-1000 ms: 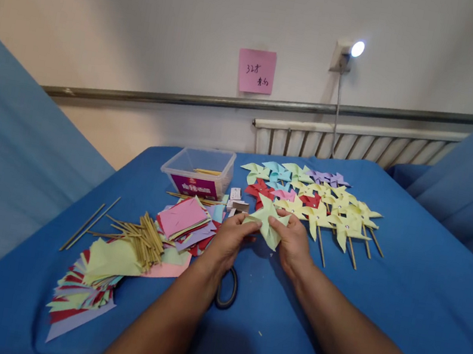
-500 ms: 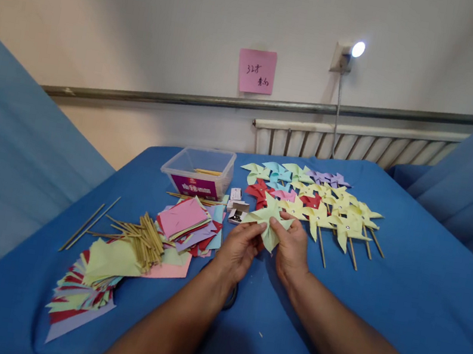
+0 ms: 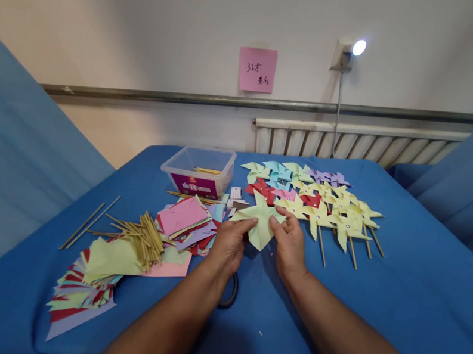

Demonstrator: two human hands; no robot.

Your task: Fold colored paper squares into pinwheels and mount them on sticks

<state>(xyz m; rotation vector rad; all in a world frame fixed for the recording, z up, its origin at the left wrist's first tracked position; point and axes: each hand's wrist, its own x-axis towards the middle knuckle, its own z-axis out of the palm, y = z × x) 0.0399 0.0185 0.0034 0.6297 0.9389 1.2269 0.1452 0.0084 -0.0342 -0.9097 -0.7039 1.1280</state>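
Note:
Between my hands, above the blue cloth, is a pale green paper pinwheel (image 3: 261, 223) with its vanes spread. My left hand (image 3: 229, 239) pinches its left vane, thumb on top. My right hand (image 3: 290, 243) grips the right edge between thumb and fingers. No stick shows on this pinwheel. Just beyond it lie finished pinwheels on sticks, among them a yellow pinwheel (image 3: 347, 227) and a red pinwheel (image 3: 261, 189). Small white boxes (image 3: 236, 194) sit behind my left hand, partly covered. A black loop handle (image 3: 229, 295) shows beneath my left wrist.
A clear plastic box (image 3: 198, 170) with sticks inside stands at the back. Left of my hands are coloured paper sheets (image 3: 184, 216), a pile of wooden sticks (image 3: 144, 243) and fanned paper pieces (image 3: 83, 296). Two long rods (image 3: 90, 225) lie farther left. A radiator (image 3: 355, 142) runs behind the table.
The green pinwheel has shifted slightly left and turned, showing a flatter face. My left hand has moved left with it, uncovering more of the black loop handle.

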